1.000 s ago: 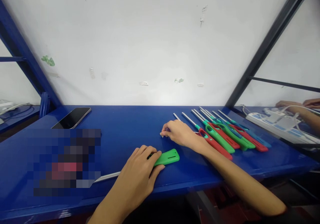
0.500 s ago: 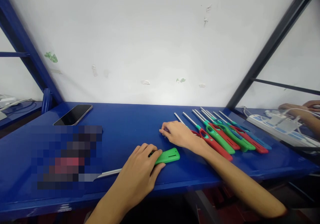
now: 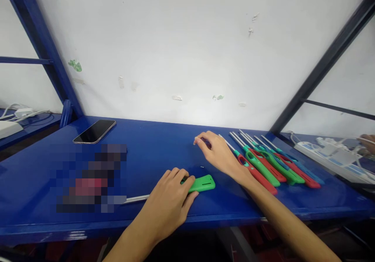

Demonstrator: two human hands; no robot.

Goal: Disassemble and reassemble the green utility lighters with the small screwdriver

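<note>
My left hand is closed around a green long-nosed lighter. The lighter lies along the table's front, its metal tube pointing left and its handle end showing past my thumb. Its middle is hidden under my fingers. Above the tabletop, my right hand is raised with fingers curled and thumb near the fingertips; something dark shows in the gap, but I cannot make it out. Below that hand a tiny screw-like piece lies on the table. Right of it rests a row of several red, green and blue lighters.
A phone lies at the back left of the blue table. In front of it is a blurred-out patch. White power strips sit beyond the right post, with part of another person's hand. A wall stands behind.
My right hand has lifted back and to the right, uncovering the tiny piece on the table. My left hand stays on the green lighter. The whole view has shifted slightly.
</note>
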